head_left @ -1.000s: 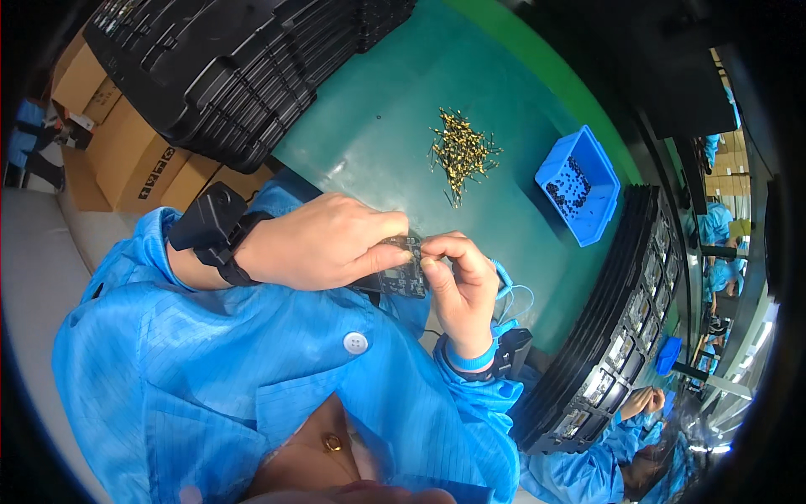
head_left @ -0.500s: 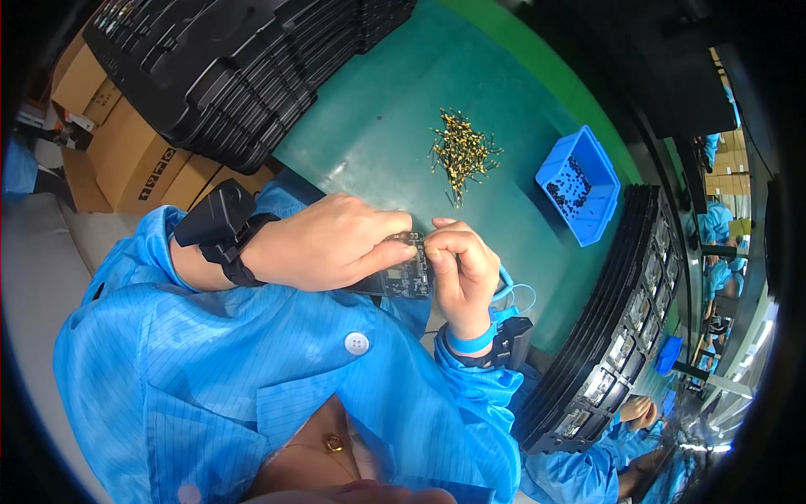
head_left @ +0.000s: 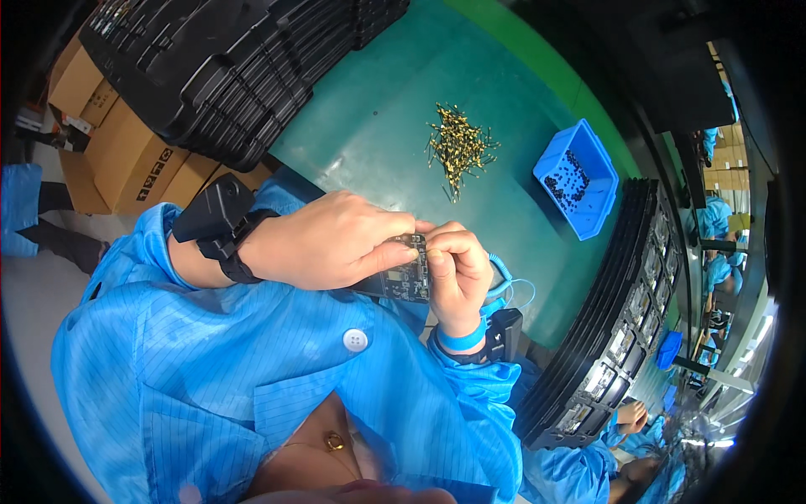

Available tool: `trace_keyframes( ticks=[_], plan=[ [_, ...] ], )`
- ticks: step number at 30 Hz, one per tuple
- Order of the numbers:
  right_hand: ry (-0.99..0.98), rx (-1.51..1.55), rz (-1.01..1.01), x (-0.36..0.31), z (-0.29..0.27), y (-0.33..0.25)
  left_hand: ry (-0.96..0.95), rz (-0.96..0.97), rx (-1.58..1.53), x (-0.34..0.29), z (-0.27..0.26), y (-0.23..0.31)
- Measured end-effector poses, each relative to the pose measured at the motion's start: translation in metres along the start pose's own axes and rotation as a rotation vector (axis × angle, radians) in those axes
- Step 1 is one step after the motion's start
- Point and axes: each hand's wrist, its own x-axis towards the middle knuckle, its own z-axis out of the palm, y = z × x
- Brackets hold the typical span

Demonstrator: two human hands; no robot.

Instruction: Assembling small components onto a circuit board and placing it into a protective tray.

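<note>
A dark circuit board (head_left: 406, 284) is held close in front of my body, over the near edge of the table. My left hand (head_left: 332, 239) is closed on its left and upper side, thumb lying across the face. At the board's upper right corner, my right hand (head_left: 458, 270) pinches with thumb and bent forefinger. The two hands nearly meet there, and whatever small part lies between the fingertips is hidden. Beyond them on the green table is a pile of small yellow and black wire-like pieces (head_left: 458, 147).
A blue bin (head_left: 598, 198) with small black parts stands to the right. Stacked black trays rise at far left (head_left: 201, 76) and along the right (head_left: 600, 353). Cardboard boxes (head_left: 117, 160) sit at left. A blue coiled cord (head_left: 501, 273) runs from my right wrist. Co-workers sit at right.
My right hand has shifted slightly left and its fingers have bent closer to the board's corner. The board stays in both hands. A person's legs have come into view at far left.
</note>
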Motion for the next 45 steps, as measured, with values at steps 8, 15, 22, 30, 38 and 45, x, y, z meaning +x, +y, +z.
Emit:
trace_keyframes(
  ticks=[8, 15, 22, 30, 38, 45],
  plan=[
    [-0.067, 0.097, 0.145, 0.0, -0.005, -0.01, 0.004, 0.082, 0.089, 0.0, 0.001, -0.003],
    [-0.219, 0.355, 0.407, 0.001, -0.018, -0.016, -0.033, 0.151, 0.245, 0.001, 0.0, -0.005],
    [0.097, 0.281, 0.171, 0.006, -0.024, -0.003, 0.166, -0.223, -0.997, 0.019, 0.018, -0.025],
    [0.08, -0.109, -0.064, 0.009, -0.008, 0.007, -0.757, -0.196, -2.088, 0.02, 0.046, -0.059],
    [0.062, -0.337, -0.224, 0.017, -0.008, -0.001, -1.013, -0.172, -2.163, 0.025, 0.049, -0.064],
    [-0.028, -0.422, -0.277, 0.017, -0.013, -0.008, -1.106, -0.126, -2.221, 0.025, 0.057, -0.067]
  ],
)
